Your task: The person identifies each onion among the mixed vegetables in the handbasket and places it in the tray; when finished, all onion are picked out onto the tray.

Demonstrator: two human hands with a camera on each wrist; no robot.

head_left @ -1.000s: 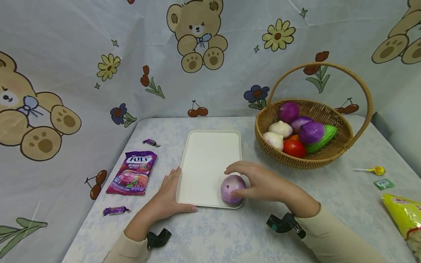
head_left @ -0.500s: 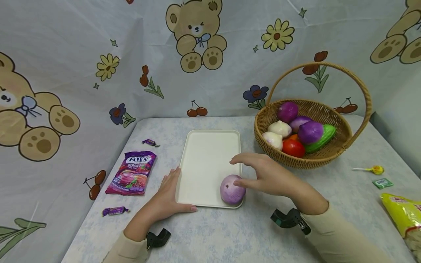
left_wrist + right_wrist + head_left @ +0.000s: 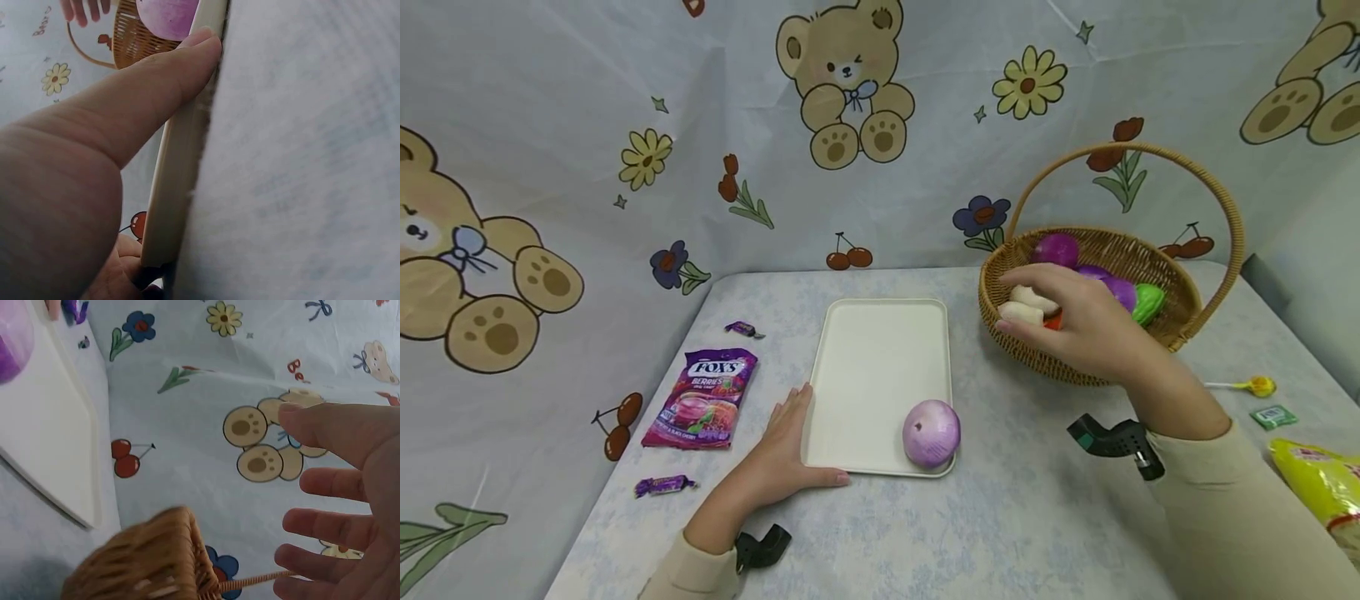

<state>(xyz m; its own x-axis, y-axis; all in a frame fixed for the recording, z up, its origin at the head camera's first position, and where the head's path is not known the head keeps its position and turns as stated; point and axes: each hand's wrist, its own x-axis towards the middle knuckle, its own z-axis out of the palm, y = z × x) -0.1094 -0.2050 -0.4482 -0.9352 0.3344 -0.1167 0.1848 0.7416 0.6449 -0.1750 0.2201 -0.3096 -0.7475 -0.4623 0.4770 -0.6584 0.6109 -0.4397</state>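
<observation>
My left hand (image 3: 786,454) rests against the left edge and near-left corner of a white tray (image 3: 880,375), its thumb along the near rim. In the left wrist view that thumb (image 3: 150,87) lies straight against the tray's side. A pale purple onion (image 3: 931,433) sits in the tray's near-right corner. My right hand (image 3: 1078,321) hovers over the wicker basket (image 3: 1052,367) with fingers spread and nothing held. Beneath it are white bulbs (image 3: 1021,312), a dark purple onion (image 3: 1057,248) and a green bumpy vegetable (image 3: 1148,304); the hand hides part of the contents.
Left of the tray lie a purple Fox's candy bag (image 3: 703,398) and two wrapped candies, one nearer (image 3: 664,486) and one farther (image 3: 744,329). At right are a lollipop (image 3: 1258,386), a green packet (image 3: 1273,417) and a yellow bag (image 3: 1318,492). The basket's tall handle (image 3: 1221,200) arches above it.
My right hand has let go of the onion in the tray and moved right and away from me, up over the basket. The left hand stays at the tray.
</observation>
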